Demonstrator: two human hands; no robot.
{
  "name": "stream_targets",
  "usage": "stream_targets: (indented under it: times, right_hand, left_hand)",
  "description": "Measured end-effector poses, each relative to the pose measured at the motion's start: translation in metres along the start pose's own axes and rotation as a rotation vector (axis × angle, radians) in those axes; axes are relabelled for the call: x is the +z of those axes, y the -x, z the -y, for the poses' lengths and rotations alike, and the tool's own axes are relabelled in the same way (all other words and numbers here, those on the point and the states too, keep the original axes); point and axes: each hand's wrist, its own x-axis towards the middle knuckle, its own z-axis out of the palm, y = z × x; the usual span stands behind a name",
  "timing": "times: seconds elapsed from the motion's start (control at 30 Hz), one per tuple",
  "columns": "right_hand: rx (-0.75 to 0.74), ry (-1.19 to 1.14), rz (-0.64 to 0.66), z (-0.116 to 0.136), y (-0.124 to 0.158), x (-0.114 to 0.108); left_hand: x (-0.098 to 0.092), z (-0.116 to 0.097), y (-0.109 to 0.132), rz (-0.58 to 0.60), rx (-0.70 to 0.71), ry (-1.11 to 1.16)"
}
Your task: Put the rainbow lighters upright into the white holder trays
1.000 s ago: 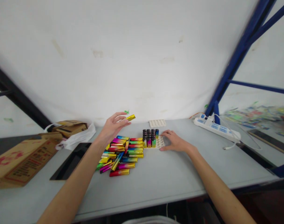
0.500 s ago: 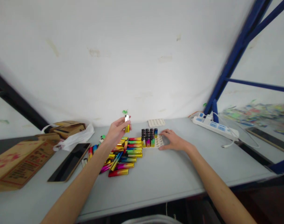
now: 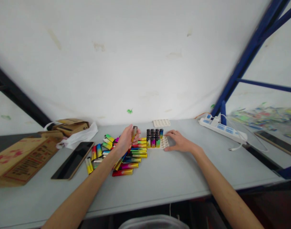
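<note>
Lighter (image 3: pixel 134 133), long axis nearly upright, is gripped in the left hand (image 3: pixel 125 140), left of the part-filled tray (image 3: pixel 164 142), the right hand (image 3: pixel 180 141) at its right edge, grip unclear

At left we note a printed cardboard box (image 3: pixel 26 162), a crumpled white bag (image 3: pixel 80 136) and a dark-screened device (image 3: pixel 73 160); at right, a white power strip (image 3: pixel 223 130) near a blue frame (image 3: pixel 242 65).

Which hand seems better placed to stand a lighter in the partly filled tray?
Probably the left hand: it holds a lighter. The right hand shows none and sits at the right edge of the tray.
</note>
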Motion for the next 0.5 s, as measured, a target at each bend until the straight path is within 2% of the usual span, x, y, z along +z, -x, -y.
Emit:
stream_targets:
  times: [0.1,0.33,0.5]
  right_hand:
    - [0.0,-0.003,-0.004,0.0004,0.0001,-0.0003]
    - [-0.005,-0.001,-0.001,-0.0005,-0.0002,-0.0004]
    - [-0.008,0.012,-0.004,0.0004,-0.0011,0.0003]
  left_hand:
    - [-0.0011,0.005,-0.0046,-0.011,-0.05,0.002]
    - [0.0021,0.0087,-0.0027,-0.106,-0.056,-0.021]
    - [0.0064,0.0073,0.0016,-0.093,-0.028,-0.03]
